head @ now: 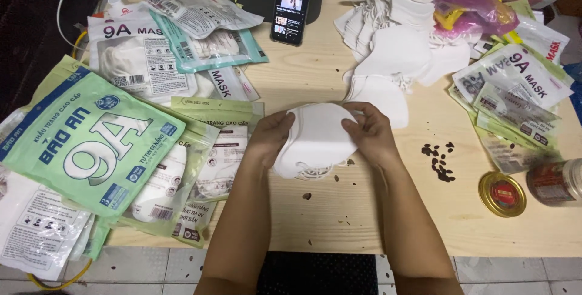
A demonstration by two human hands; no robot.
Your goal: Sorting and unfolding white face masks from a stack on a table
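Holding a small stack of white face masks (315, 140) between them, the left hand (270, 137) and the right hand (370, 131) sit just above the middle of the pale wooden table (339, 216). Both hands are curled closed on the stack, each pinching one side edge with thumb over the top and fingers beneath, which seems to keep the layers squared up and together; thin ear loops trail out below the lower edge.

Behind the stack, a loose heap of more white masks (394, 46) lies within easy reach of the right hand. To the left, printed mask packets (91, 143) in green and clear film are spread in overlapping layers, some with masks already inside; a second pile of flat packets (515, 95) lies to the right. A smartphone (292, 4) stands propped upright at the far edge, its lit screen facing the person, apparently so it can be watched while the hands are busy. Near the right edge, a round gold lid (502, 194) lies just beside a small jar (555, 181) on its side, with a scatter of dark seeds (439, 158) close by.
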